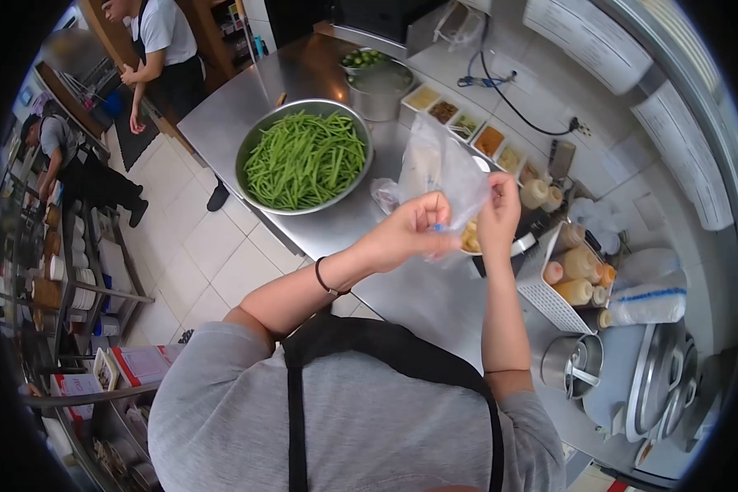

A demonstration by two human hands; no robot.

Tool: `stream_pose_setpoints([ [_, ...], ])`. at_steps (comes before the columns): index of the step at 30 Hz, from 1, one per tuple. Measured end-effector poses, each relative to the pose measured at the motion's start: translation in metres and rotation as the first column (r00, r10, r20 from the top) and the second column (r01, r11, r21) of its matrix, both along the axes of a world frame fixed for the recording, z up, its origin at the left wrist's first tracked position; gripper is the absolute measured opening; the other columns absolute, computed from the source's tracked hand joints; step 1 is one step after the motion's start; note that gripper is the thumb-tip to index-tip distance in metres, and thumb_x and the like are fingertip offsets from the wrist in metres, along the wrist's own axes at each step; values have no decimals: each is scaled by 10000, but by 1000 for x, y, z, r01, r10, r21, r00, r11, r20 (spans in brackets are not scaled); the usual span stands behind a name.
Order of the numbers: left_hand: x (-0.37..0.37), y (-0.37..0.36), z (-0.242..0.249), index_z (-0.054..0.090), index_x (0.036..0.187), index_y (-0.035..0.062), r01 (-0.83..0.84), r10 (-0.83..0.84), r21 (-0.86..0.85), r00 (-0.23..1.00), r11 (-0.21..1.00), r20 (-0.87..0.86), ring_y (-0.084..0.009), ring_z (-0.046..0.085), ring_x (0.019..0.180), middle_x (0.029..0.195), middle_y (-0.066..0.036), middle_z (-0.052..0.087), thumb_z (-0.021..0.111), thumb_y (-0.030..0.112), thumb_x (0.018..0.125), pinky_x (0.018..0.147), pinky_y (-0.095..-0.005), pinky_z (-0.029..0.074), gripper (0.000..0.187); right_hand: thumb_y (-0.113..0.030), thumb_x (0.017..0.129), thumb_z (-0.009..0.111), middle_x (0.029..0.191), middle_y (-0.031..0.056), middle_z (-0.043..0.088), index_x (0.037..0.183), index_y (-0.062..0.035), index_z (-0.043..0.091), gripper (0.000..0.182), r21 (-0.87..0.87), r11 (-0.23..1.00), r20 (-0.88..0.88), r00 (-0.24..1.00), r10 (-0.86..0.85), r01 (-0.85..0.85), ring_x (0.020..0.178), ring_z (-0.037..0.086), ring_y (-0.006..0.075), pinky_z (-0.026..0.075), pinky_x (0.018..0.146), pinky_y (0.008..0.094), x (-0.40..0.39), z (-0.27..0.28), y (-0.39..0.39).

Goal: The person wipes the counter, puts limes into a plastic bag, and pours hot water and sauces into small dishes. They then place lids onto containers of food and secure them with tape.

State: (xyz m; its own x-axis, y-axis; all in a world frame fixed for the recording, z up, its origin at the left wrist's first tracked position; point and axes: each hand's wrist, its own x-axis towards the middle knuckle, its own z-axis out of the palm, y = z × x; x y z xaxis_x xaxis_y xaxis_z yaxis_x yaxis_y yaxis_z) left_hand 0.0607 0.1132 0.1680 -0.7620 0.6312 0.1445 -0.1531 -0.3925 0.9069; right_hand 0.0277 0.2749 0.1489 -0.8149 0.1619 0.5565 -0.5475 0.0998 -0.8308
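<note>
Both of my hands hold a thin clear plastic bag (pixel 444 164) over the steel counter (pixel 410 303). My left hand (pixel 414 228) has its fingers curled on the bag's near side. Pinched at the bag's right edge is my right hand (pixel 498 215). Beneath the bag and my hands, a bowl of yellowish pieces (pixel 470 238) is partly hidden. A large metal bowl of green beans (pixel 305 160) stands to the left of my hands. Another crumpled clear bag (pixel 384 195) lies between that bowl and my left hand.
Behind stand a steel pot (pixel 381 94), a bowl of green limes (pixel 362 59) and a row of seasoning containers (pixel 489 141). At right are a white basket of bottles (pixel 553 299), a steel pot with utensils (pixel 572 366) and pot lids (pixel 660 381). Two people stand at left.
</note>
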Motion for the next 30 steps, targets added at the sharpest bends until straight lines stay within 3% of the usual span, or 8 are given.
stream_pose_setpoints([
  [4, -45, -78, -27, 432, 887, 98, -684, 416, -137, 576, 716, -704, -30, 469, 612, 688, 22, 486, 550, -55, 783, 533, -185, 380, 218, -16, 844, 427, 695, 0, 460, 922, -70, 429, 95, -588, 724, 172, 819, 548, -361, 594, 475, 87, 412, 541, 217, -26, -3, -65],
  [9, -113, -192, -15, 443, 952, 69, -624, 591, 93, 770, 776, 239, -65, 454, 532, 653, 19, 478, 453, 21, 844, 465, -191, 356, 118, 6, 807, 500, 647, -21, 435, 972, -78, 424, 200, -260, 831, 341, 758, 556, -492, 537, 433, 54, 363, 470, 200, -63, -12, -179],
  [14, -150, -254, -32, 490, 902, 66, -280, 206, 210, 927, 937, 315, -58, 464, 563, 692, 11, 521, 503, 11, 813, 498, -182, 349, 105, 12, 632, 624, 734, 57, 508, 904, -67, 463, 326, 173, 985, 157, 987, -37, 9, 627, 522, 155, 423, 561, 284, -181, -47, -204],
  [16, -178, -266, -37, 561, 788, 57, -320, 313, -82, 946, 944, -86, -60, 466, 580, 697, 27, 523, 549, -1, 771, 509, -184, 344, 61, -4, 626, 620, 779, 83, 514, 889, -65, 454, 317, 344, 939, 216, 972, -92, 12, 641, 528, 207, 427, 572, 313, -204, -58, -214],
  [18, -212, -280, -47, 628, 683, 38, -785, 426, -305, 567, 540, -705, -133, 508, 605, 699, -31, 540, 568, -59, 665, 542, -242, 402, 115, -19, 620, 617, 824, 110, 520, 874, -63, 445, 309, 503, 864, 262, 952, -160, 7, 655, 533, 258, 432, 584, 343, -205, -54, -227],
  [22, -261, -294, -66, 650, 726, 5, -978, 266, -4, 61, 210, -962, -218, 562, 671, 808, -118, 555, 538, -103, 643, 615, -281, 447, 176, 34, 641, 546, 904, 124, 509, 750, -73, 461, 175, 647, 760, 76, 997, 12, -58, 751, 562, 311, 434, 654, 417, -183, -31, -272],
  [26, -270, -295, -56, 662, 794, 9, -872, 288, -307, 427, 381, -857, -258, 588, 769, 937, -117, 594, 490, -125, 637, 682, -318, 462, 268, 66, 658, 494, 986, 119, 516, 818, -61, 545, 211, 752, 646, 193, 981, -22, -134, 856, 548, 293, 439, 720, 373, -210, -27, -266],
  [30, -285, -287, -60, 641, 920, -1, -876, 173, -266, 358, 403, -918, -298, 596, 859, 990, -124, 602, 479, -120, 617, 731, -324, 474, 364, -5, 699, 573, 1137, 119, 497, 1024, -131, 633, 354, 661, 750, 108, 991, -80, -11, 887, 571, 254, 454, 763, 321, -262, -45, -249],
])
